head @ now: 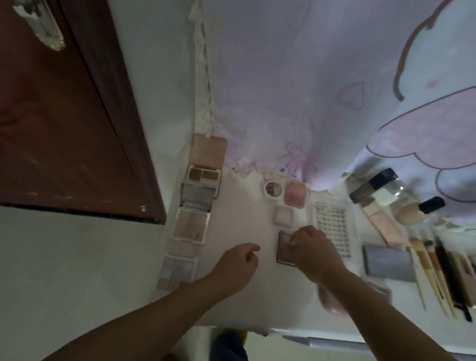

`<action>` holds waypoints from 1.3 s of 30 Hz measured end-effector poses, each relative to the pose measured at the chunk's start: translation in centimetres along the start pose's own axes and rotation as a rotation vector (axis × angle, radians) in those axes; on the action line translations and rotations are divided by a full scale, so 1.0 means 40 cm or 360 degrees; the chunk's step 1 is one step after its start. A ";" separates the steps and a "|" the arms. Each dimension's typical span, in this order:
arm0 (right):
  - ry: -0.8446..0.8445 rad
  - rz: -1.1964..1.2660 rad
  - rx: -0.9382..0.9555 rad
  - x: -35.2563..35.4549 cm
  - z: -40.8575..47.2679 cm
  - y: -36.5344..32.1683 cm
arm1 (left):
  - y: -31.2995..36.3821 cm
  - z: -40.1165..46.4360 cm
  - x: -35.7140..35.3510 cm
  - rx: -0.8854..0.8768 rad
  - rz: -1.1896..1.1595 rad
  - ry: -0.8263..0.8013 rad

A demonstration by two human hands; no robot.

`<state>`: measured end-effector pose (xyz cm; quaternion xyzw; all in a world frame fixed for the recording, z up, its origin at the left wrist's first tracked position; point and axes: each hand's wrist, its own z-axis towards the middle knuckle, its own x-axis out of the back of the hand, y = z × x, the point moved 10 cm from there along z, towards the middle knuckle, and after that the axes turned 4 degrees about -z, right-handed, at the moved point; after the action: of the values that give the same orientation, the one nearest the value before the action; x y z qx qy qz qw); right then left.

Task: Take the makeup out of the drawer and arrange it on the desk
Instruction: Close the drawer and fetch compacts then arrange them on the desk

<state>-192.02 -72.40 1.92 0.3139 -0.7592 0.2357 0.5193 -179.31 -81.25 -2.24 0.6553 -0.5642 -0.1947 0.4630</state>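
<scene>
Right hand (309,253) pinching dark palette (284,252) on desk (244,212), left hand (237,264) loosely curled — empty

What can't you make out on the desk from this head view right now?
- Dark square compact: its right part is covered by the right hand; whether the fingers pinch it is unclear.
- Pink item near the desk's front edge: blurred and crossed by the right forearm.
- Row of brushes and pencils: cut off by the right frame edge.
- Drawer: not in view.
- Left hand: loosely curled, seemingly empty.
</scene>
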 end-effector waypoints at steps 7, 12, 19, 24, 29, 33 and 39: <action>0.0022 -0.0271 0.0328 -0.063 0.020 0.032 | 0.027 0.095 -0.082 0.0187 0.0001 0.0034; 0.0084 -0.0066 0.0422 -0.030 0.029 0.016 | 0.025 0.084 -0.046 0.0318 -0.0545 0.0138; -0.0180 0.1125 0.0270 0.039 0.025 -0.034 | 0.005 0.034 0.008 0.0531 -0.1111 0.0046; -0.0276 0.1801 0.0037 0.085 0.086 -0.053 | 0.002 0.008 0.012 0.0562 -0.1772 -0.0026; -0.0279 0.1859 0.0077 0.149 0.204 -0.063 | 0.014 0.058 0.053 0.0542 -0.2027 0.0169; -0.0154 0.1892 0.0112 0.193 0.332 -0.072 | 0.042 0.131 0.091 0.0474 -0.2236 0.0347; 0.0241 0.1354 0.0345 0.226 0.461 -0.114 | 0.033 0.199 0.125 0.0624 -0.2280 0.0735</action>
<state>-202.92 -90.27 4.07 0.0080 -0.7514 0.5290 0.3943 -184.81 -88.84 -3.77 0.9540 0.0836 -0.2016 0.2056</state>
